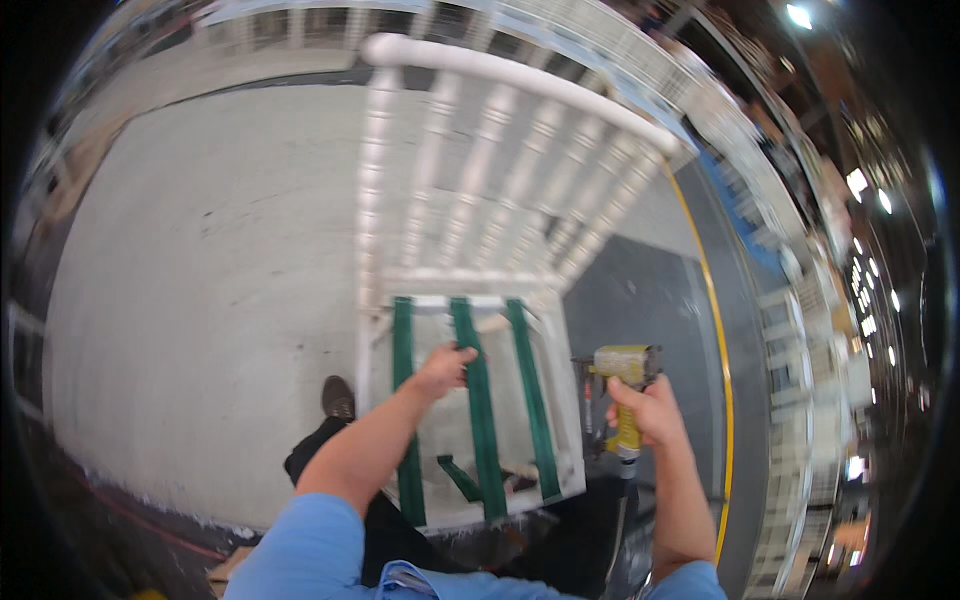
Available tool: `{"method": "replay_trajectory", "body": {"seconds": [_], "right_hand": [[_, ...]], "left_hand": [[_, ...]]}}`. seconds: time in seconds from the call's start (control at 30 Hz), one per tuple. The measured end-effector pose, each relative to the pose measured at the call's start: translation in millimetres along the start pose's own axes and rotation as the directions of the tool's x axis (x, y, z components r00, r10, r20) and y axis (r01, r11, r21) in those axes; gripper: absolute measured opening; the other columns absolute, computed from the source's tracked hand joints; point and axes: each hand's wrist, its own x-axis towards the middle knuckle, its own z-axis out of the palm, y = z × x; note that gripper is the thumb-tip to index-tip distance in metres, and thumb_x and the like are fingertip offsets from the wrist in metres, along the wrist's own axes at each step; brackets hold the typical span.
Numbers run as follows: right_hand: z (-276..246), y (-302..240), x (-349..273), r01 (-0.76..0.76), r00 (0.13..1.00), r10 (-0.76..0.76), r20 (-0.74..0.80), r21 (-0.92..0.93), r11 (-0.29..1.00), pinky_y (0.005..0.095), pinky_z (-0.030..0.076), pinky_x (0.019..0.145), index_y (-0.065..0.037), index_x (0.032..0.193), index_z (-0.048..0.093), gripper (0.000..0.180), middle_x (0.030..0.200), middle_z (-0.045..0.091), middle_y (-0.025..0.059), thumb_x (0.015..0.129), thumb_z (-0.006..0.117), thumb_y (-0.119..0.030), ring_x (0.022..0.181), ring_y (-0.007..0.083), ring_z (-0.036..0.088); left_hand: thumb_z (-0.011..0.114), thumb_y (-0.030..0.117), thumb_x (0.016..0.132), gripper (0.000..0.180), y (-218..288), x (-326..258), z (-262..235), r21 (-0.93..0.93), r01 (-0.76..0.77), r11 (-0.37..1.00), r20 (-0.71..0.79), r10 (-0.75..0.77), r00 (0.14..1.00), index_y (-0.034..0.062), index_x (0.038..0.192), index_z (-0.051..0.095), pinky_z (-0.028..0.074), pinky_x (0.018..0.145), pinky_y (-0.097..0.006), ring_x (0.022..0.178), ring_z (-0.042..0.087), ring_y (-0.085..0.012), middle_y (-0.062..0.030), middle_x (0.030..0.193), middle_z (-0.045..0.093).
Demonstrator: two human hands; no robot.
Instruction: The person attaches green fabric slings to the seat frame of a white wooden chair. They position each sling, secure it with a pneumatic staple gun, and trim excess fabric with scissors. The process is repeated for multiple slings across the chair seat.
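A white wooden chair point(480, 190) with a spindle back stands in front of me, its open seat frame point(565, 440) crossed by three green webbing straps. My left hand point(443, 368) grips the middle green strap point(485, 430) near the back of the seat. My right hand point(648, 410) holds a yellow pneumatic staple gun point(625, 375) by its handle, just beside the seat frame's right edge. A loose green strap end point(458, 477) hangs inside the frame.
Pale concrete floor point(200, 300) spreads to the left, darker grey floor point(640, 300) with a yellow line point(722, 380) to the right. Rows of white chairs point(790, 290) line the right side. My dark shoe point(338, 398) shows left of the seat.
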Motion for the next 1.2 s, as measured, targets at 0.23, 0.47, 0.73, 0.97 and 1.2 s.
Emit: {"method": "replay_trajectory", "body": {"seconds": [0.23,0.47,0.73,0.97,1.2], "right_hand": [[-180.6,65.3,-226.9,-0.174,0.885,0.237,-0.400,0.188,0.967,0.0351,0.055,0.058,-0.001,0.125,0.067,0.041,0.095,0.070,0.0063,0.095,0.083,-0.025,0.065,0.0183,0.067],[-233.6,253.1,-332.0,-0.250,0.691,0.556,-0.463,0.569,0.784,0.0383,0.059,0.058,-0.008,0.126,0.063,0.047,0.101,0.067,0.0074,0.093,0.085,-0.033,0.069,0.0217,0.067],[-227.2,382.4,-303.2,-0.284,0.659,0.698,-0.282,0.765,0.578,0.0428,0.061,0.060,-0.007,0.124,0.065,0.042,0.094,0.069,0.0103,0.097,0.081,-0.034,0.069,0.0261,0.069],[-253.3,369.4,-323.7,-0.643,0.565,0.156,-0.810,-0.314,0.699,0.0461,0.056,0.094,0.003,0.115,0.075,0.053,0.116,0.073,0.0261,0.083,0.086,-0.038,0.108,0.0409,0.070],[-231.0,313.4,-296.4,-0.139,0.639,-0.101,-0.763,-0.243,0.960,0.0314,0.055,0.081,-0.003,0.131,0.069,0.043,0.121,0.070,0.0094,0.097,0.077,-0.028,0.103,0.0200,0.069]], "left_hand": [[0.057,0.031,0.111,0.040,-21.0,-23.2,24.9,-0.030,0.038,0.999,-0.022,-0.039,0.999,0.0012,0.137,0.059,0.060,0.094,-0.049,0.106,0.071,-0.0305,-0.0128,0.125,0.072],[0.060,0.033,0.110,0.040,-80.4,-111.9,75.3,-0.075,0.122,0.990,-0.056,-0.127,0.990,0.0023,0.135,0.060,0.059,0.096,-0.055,0.110,0.070,-0.0337,-0.0090,0.132,0.070],[0.057,0.038,0.110,0.038,-179.5,-195.3,106.2,-0.252,0.141,0.958,0.011,-0.142,0.990,0.0029,0.124,0.063,0.057,0.099,-0.059,0.113,0.069,-0.0364,-0.0138,0.123,0.070],[0.039,0.034,0.117,0.041,-202.0,-223.8,115.3,-0.168,0.356,0.919,-0.171,-0.382,0.908,0.0013,0.139,0.050,0.059,0.101,-0.055,0.112,0.070,-0.0388,-0.0171,0.131,0.068],[0.041,0.030,0.117,0.041,-212.5,-209.6,120.1,-0.122,0.220,0.968,-0.265,-0.245,0.932,-0.0041,0.137,0.050,0.059,0.098,-0.049,0.111,0.071,-0.0364,-0.0216,0.134,0.069]]}}
